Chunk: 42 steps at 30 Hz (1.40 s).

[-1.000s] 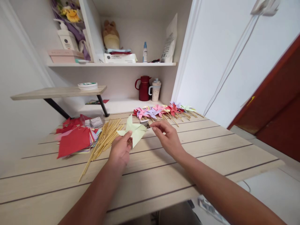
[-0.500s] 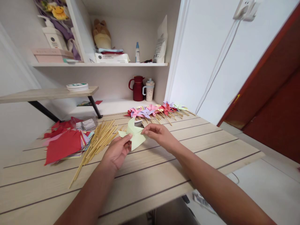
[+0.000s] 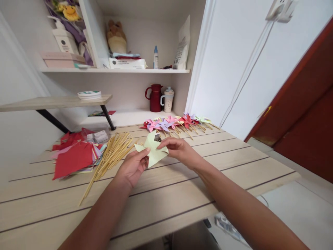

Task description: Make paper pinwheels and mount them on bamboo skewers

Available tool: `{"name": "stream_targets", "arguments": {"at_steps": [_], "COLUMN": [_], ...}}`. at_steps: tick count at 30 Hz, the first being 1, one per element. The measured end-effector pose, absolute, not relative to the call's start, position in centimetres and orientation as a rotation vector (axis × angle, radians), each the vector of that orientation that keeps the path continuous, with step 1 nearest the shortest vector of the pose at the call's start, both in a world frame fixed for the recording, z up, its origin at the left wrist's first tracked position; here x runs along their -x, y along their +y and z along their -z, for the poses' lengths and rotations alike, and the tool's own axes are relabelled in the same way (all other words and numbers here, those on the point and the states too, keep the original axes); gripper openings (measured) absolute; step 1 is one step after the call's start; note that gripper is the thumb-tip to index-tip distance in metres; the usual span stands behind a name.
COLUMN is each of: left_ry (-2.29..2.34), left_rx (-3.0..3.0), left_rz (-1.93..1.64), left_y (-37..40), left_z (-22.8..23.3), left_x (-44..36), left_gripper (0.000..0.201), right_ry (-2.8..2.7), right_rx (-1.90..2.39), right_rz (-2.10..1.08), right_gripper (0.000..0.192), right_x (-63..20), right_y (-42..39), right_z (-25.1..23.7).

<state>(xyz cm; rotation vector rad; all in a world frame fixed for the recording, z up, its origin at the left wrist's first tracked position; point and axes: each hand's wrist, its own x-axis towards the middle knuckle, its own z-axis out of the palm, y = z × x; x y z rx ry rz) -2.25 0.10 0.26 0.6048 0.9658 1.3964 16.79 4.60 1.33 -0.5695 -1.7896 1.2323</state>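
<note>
A pale green paper pinwheel [image 3: 154, 155], cut into pointed blades, is held above the table in front of me. My left hand [image 3: 132, 168] pinches its left side, thumb on top near the middle. My right hand [image 3: 182, 152] is closed at the right-hand blade, with the index finger reaching over the paper; the thumb tip is partly hidden. Just behind the pinwheel, a small open container [image 3: 157, 138] with tiny items in it is mostly covered from view. To the left of my left hand lies a bundle of thin wooden sticks [image 3: 111, 152].
Finished pinwheels on sticks [image 3: 171, 123] lie along the table's back edge. A stack of coloured paper [image 3: 74, 159] sits at the left, beside a clear plastic packet [image 3: 98, 136]. A red jug [image 3: 155, 98] and a speckled cup [image 3: 168, 100] stand at the back, below a shelf [image 3: 117, 71].
The right hand has shifted slightly around the right blade, its index finger now further over the paper. The pinwheel is turned flatter towards me. The whole view has moved a little.
</note>
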Motion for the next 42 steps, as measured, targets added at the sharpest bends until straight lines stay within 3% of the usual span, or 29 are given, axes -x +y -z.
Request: {"name": "stream_targets", "arguments": {"at_steps": [5, 15, 21, 35, 42], "left_ry": [1.002, 1.017, 1.006, 1.057, 1.006], "left_rx": [-0.624, -0.718, -0.706, -0.663, -0.714], "left_rz": [-1.422, -1.395, -1.417, -1.449, -1.367], "left_y": [0.0, -0.5, -0.5, -0.5, -0.1], "left_z": [-0.2, -0.2, -0.4, -0.6, -0.2], "left_x": [2.2, 1.7, 1.6, 1.8, 2.3], "left_gripper": [0.016, 0.02, 0.021, 0.019, 0.019], "right_ry": [-1.896, -2.086, -2.047, -1.916, -1.974], "right_rx": [0.627, 0.537, 0.575, 0.694, 0.612], "right_rz": [-0.951, -0.73, -0.773, -0.864, -0.844], "right_gripper": [0.018, 0.019, 0.007, 0.019, 0.007], "right_x": [-17.3, -17.2, -17.2, -17.5, -18.3], "right_y": [4.9, 4.4, 4.3, 4.6, 4.6], "right_z": [-1.3, -1.2, -1.3, -1.4, -2.3]}}
